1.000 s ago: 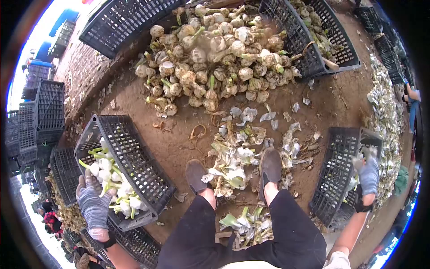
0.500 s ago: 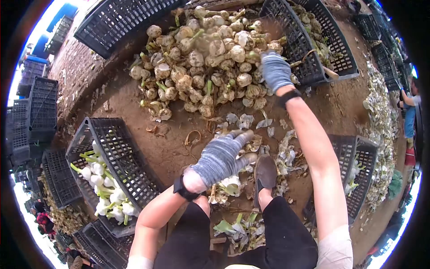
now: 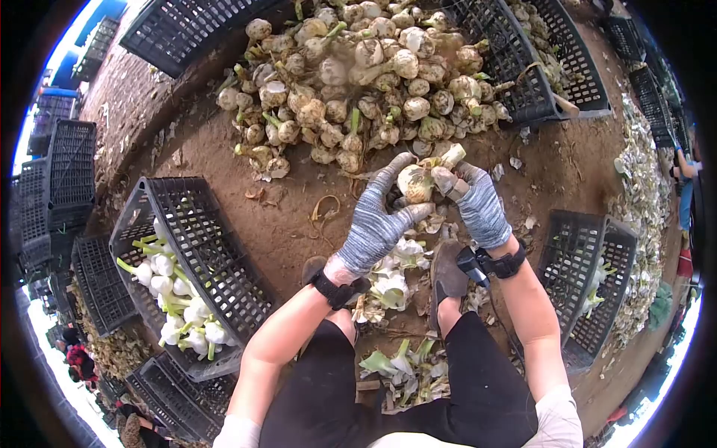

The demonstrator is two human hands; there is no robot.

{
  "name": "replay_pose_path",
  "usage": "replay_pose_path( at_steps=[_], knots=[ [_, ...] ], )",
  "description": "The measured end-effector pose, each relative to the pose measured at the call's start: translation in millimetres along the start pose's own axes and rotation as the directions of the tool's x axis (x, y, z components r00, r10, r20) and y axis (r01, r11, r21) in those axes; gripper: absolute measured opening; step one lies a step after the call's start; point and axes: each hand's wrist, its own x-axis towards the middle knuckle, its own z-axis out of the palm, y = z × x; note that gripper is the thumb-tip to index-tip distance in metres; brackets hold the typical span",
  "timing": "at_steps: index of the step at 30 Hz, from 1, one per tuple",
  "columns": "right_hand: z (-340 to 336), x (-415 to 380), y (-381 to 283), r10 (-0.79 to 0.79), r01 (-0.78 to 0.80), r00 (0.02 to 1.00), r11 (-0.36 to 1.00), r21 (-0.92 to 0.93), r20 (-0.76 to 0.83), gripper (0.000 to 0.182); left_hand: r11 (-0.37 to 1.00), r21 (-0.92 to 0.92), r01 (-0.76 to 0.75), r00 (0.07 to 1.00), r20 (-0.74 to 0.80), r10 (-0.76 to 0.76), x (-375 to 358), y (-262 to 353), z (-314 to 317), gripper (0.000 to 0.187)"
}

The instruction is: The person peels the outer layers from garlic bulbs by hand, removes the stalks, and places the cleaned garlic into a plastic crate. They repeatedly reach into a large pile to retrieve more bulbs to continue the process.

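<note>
"As things lie now, what takes up the most room?"

"A brown earth floor (image 3: 295, 224), gritty and dry. Toward its far edge spreads a heap of garlic (image 3: 328, 112): roundish bulbs, soil-stained, rough-skinned, some with stubby green stems."

"And the crates?"

"Black plastic lattice. The left crate (image 3: 216, 243) is tilted, with clean white bulbs (image 3: 194, 310) on pale green stems crowding toward its near corner. The right crate (image 3: 567, 257) shows some whitish bulbs (image 3: 595, 287) too. A third crate (image 3: 515, 71) stands against the heap's right edge, holding dull leafy scraps (image 3: 534, 37); a wooden handle (image 3: 565, 105) sits at its near corner."

"Between the shoes?"

"Peelings (image 3: 392, 287), white, thin and curled."

"What about the hands?"

"Both wear grey-blue knit gloves. The left hand (image 3: 373, 228) curves round one held bulb (image 3: 413, 185), thumb on the near side, fingers on the far side. The right hand (image 3: 482, 213) has its fingers bunched together, clamped at the neck."

"How does that bulb look?"

"Rounded, creamy, streaked brown, with a thick pale stem (image 3: 452, 154) slanting right. It's above the floor, just off the heap's near edge."
</note>
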Motion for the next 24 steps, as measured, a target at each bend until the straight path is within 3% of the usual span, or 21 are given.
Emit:
replay_pose_path(
  at_steps=[3, 7, 8, 9, 11, 13, 15, 17, 19, 20, 21, 23, 24],
  knots=[
    [-6.1, -1.8, 1.8, 0.022, -0.020, 0.999, 0.999, -0.040, 0.050, 0.030, 1.000, -0.005, -0.017, 1.000, -0.005, 0.017, -1.9, 3.1, -0.5, 0.071],
    [0.5, -13.2, -16.3, 0.107, -0.103, 0.990, 0.993, -0.052, 0.093, 0.026, 0.981, -0.147, 0.130, 0.991, 0.009, -0.130, -6.0, 15.3, -1.3, 0.067],
    [-1.0, -13.2, -7.1, 0.096, -0.086, 0.992, 0.989, -0.118, 0.088, 0.027, 0.987, -0.120, 0.109, 0.994, 0.000, -0.109, -3.4, 3.9, -8.1, 0.062],
    [-2.3, -12.8, 1.6, 0.097, -0.086, 0.991, 0.989, -0.118, 0.087, 0.027, 0.880, -0.433, 0.196, 0.980, 0.046, -0.196, -5.2, 12.4, -8.5, 0.058],
    [-4.2, -13.7, 13.8, -0.021, 0.038, 0.996, 0.978, -0.207, 0.083, 0.031, 0.896, -0.425, 0.132, 0.989, 0.000, -0.146, -5.0, 19.0, -10.7, 0.063],
    [-2.0, -19.7, 7.6, 0.059, -0.040, 0.993, 0.983, -0.180, 0.103, 0.031, 0.925, -0.351, 0.147, 0.987, -0.011, -0.162, -3.8, 16.0, -17.0, 0.062],
    [7.1, -22.0, 0.4, 0.082, -0.077, 0.996, 0.985, -0.156, 0.027, 0.027, 0.997, -0.057, -0.060, 0.998, -0.032, 0.058, -2.4, 7.3, -18.4, 0.061],
    [6.5, -17.9, 12.2, 0.005, -0.004, 1.000, 0.998, -0.067, 0.012, 0.025, 0.997, -0.068, -0.048, 0.999, 0.020, 0.049, -7.6, 3.2, -14.9, 0.064],
    [19.9, -15.4, -1.8, 0.026, -0.026, 0.999, 1.000, -0.009, -0.027, 0.024, 0.956, 0.201, -0.216, 0.976, 0.027, 0.214, -7.2, -2.7, -15.6, 0.065],
    [17.9, -15.3, -2.3, 0.168, -0.170, 0.985, 0.957, 0.234, 0.028, 0.023, 0.956, 0.201, -0.213, 0.977, 0.027, 0.212, -8.1, -3.5, -17.3, 0.065],
    [14.1, -14.5, 4.0, 0.169, -0.171, 0.985, 0.957, 0.233, 0.029, 0.023, 0.955, 0.214, -0.206, 0.979, 0.033, 0.203, -8.7, -1.3, -18.7, 0.063],
    [7.0, -12.2, 21.9, -0.043, 0.043, 0.999, 0.998, 0.040, -0.002, 0.021, 0.954, 0.226, -0.197, 0.980, 0.039, 0.193, -9.8, 5.5, -16.8, 0.062],
    [7.9, -13.3, 21.5, -0.042, 0.042, 0.999, 0.998, 0.040, -0.002, 0.021, 0.984, 0.132, -0.119, 0.993, -0.004, 0.121, -10.7, 11.8, -13.9, 0.057]
  ],
)
